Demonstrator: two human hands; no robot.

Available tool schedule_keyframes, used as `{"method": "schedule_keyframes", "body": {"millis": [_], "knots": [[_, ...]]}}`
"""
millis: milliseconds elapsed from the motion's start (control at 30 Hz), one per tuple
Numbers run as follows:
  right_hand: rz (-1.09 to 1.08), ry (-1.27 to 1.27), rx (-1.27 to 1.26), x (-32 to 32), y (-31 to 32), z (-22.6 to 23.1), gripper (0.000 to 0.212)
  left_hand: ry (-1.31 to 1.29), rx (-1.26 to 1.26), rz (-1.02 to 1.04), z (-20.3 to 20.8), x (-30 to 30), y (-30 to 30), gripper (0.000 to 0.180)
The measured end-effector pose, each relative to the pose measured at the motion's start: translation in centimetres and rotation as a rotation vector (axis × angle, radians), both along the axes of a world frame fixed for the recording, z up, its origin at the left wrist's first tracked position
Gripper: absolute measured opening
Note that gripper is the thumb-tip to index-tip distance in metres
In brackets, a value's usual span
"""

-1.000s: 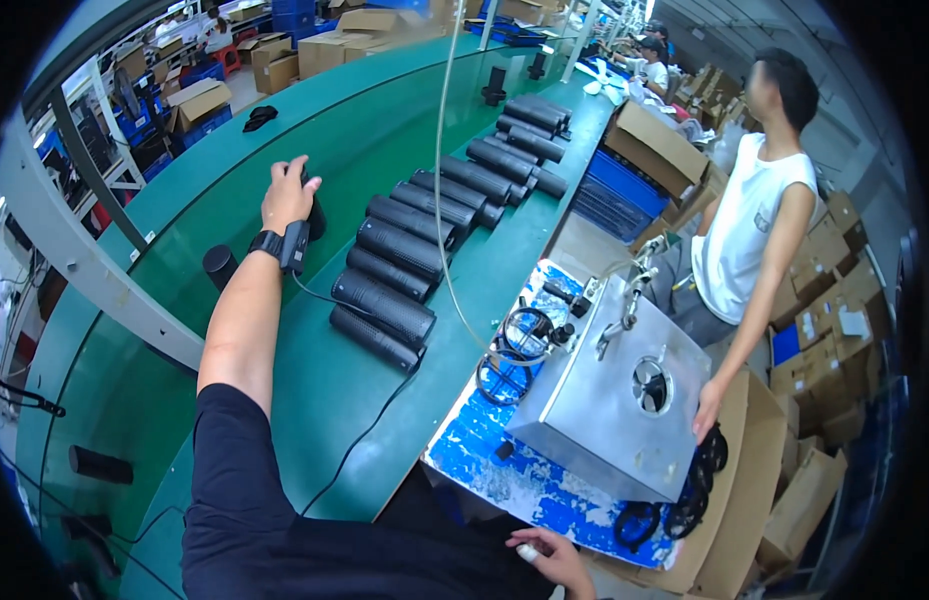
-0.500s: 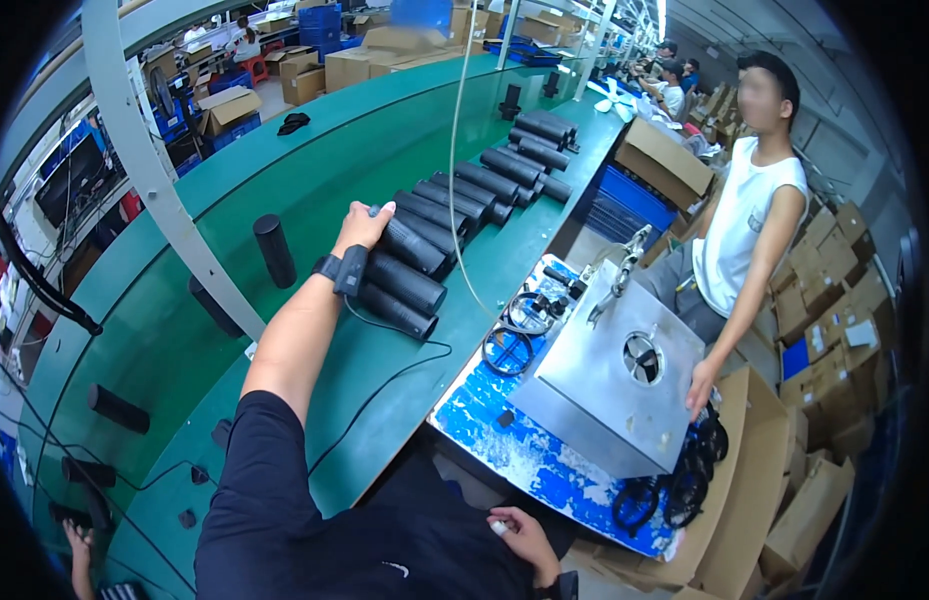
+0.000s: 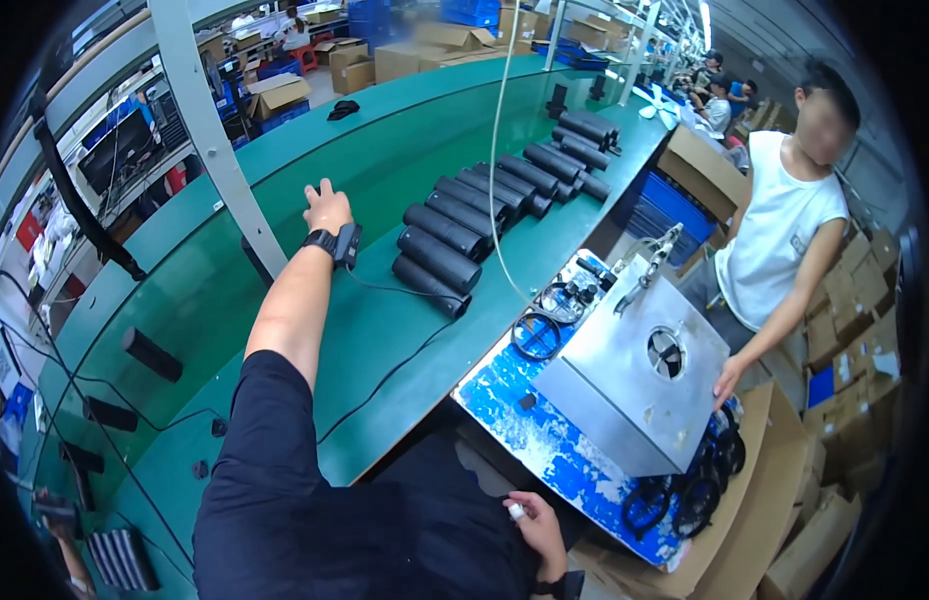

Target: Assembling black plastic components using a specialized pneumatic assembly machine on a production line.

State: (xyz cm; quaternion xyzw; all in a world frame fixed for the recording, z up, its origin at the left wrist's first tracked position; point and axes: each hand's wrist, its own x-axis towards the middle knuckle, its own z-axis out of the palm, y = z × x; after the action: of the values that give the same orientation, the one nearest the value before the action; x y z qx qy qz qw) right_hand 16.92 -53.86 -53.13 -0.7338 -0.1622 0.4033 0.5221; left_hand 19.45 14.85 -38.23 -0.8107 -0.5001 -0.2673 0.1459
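My left hand reaches over the green conveyor belt, fingers spread, with no object visible in it. What lies directly beneath the palm is hidden. A row of black cylinders lies side by side on the green table, to the right of that hand. A dark cable runs from the device on my left wrist past the nearest cylinders. Down by my body, my right hand is curled, a small white thing at its fingertips; I cannot make out what it is.
A metal box machine stands on a worn blue table, black rings beside it. A co-worker's hand touches its side. More cylinders lie on the belt at left. A white post rises near my left hand.
My left hand has left the cylinder row and moved left over the belt. The cylinders on the belt have moved farther away. The view has shifted; my right hand stays low.
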Motion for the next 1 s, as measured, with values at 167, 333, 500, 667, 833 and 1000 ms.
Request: {"method": "schedule_keyframes", "body": {"millis": [167,333,500,667,833,1000], "knots": [[-0.076,0.033,0.024,0.6,-0.4,0.7,0.03,0.027,-0.217,-0.359,2.3,-2.2,-2.3,0.062],[-0.015,0.066,0.131,0.5,-0.1,1.9,0.03,-0.263,0.003,-0.596,7.6,-9.1,-11.4,0.049],[0.173,-0.017,0.247,3.1,2.2,9.8,0.038,-0.442,-0.533,-0.983,9.2,-10.6,-24.0,0.042],[0.085,-0.49,0.177,3.5,7.9,17.4,0.062,-0.17,-0.675,-1.603,10.6,-8.4,-34.7,0.053],[-0.058,-0.412,0.424,4.1,8.0,13.5,0.074,-0.257,-0.782,-1.745,10.8,-5.4,-38.8,0.087],[-0.288,-0.404,0.322,6.5,3.1,6.7,0.065,-0.562,-2.314,-2.285,17.7,-8.3,-42.1,0.134]]}}
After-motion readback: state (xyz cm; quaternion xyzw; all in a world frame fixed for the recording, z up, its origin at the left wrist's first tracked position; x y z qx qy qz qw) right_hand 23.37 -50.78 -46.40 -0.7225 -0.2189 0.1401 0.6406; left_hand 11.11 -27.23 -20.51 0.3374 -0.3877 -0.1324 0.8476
